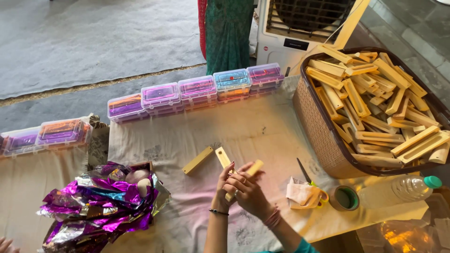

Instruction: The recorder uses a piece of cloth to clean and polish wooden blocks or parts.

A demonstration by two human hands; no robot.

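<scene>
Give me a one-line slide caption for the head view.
Both hands hold a wooden stick over a cloth-covered table beside a basket.

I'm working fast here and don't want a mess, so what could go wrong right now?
Scissors lie open-bladed near the right hand; a careless reach could nick it. The bottle lies on its side at the table edge and might roll off. The two loose wooden pieces beside the left hand could get knocked away while both hands work the held piece.
</scene>
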